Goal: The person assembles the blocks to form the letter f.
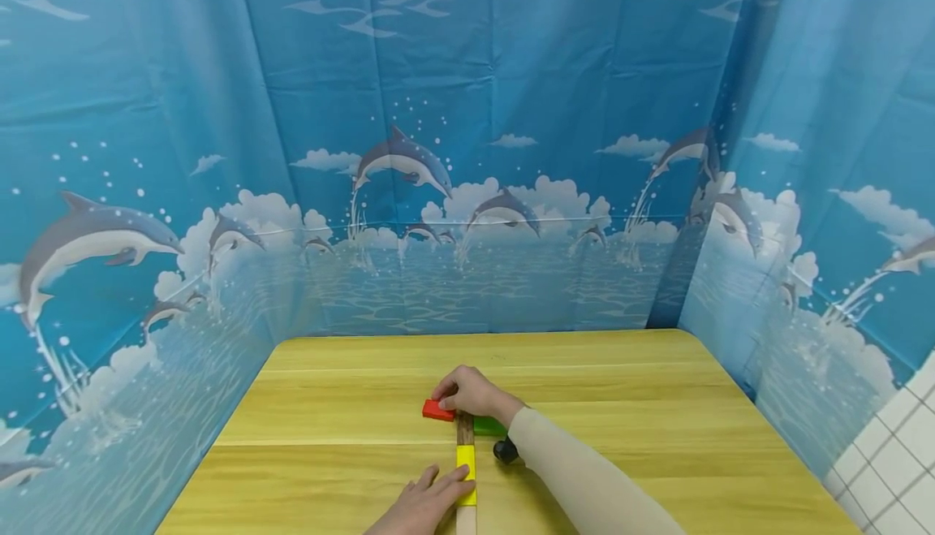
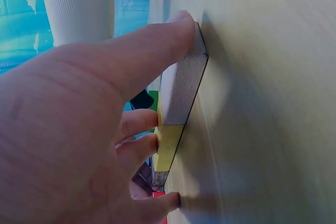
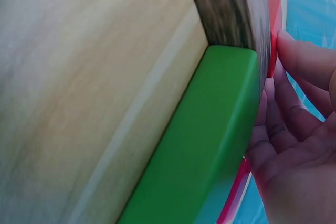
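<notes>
Pinching a red block (image 1: pixel 435 412) beside a brown block (image 1: pixel 465 431), right hand (image 1: pixel 473 394); touching a yellow block (image 1: pixel 466 455), left hand (image 1: pixel 426 506), fingers extended.

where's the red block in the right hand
In the head view, the red block is below centre, pinched by the right hand, left of the dark brown block, with the green block opposite.

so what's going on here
A person is lining up blocks on a wooden tabletop. The right hand pinches a red block by the left side of a dark brown block, opposite a green block. The left hand rests on a yellow block, set end to end between the brown one and a pale block. Whether red touches brown is unclear.
</notes>
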Demonstrator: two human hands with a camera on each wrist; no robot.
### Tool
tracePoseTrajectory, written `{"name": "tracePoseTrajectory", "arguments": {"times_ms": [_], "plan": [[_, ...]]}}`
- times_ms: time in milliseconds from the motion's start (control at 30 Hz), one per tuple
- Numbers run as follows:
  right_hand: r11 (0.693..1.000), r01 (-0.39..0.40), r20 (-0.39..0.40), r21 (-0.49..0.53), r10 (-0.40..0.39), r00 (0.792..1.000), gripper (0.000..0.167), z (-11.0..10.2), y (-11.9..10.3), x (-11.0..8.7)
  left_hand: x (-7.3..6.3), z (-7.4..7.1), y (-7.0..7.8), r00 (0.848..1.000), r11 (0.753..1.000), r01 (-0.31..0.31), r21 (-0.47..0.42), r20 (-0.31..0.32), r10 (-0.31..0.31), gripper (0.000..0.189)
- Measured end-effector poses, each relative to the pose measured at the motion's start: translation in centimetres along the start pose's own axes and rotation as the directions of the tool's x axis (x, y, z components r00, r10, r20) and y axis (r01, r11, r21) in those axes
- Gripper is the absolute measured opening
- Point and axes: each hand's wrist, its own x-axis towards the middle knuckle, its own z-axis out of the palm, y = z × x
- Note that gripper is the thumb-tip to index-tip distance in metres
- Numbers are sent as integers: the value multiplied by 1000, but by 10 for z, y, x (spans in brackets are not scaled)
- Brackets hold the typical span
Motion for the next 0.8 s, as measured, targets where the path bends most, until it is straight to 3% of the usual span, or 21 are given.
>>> {"name": "tracePoseTrajectory", "arguments": {"times_ms": [800], "plan": [[998,62,113,20,-64,992,15,-4,-4,-12,-4,0,5,1000,1000,6,-3,1,-6,76]]}}
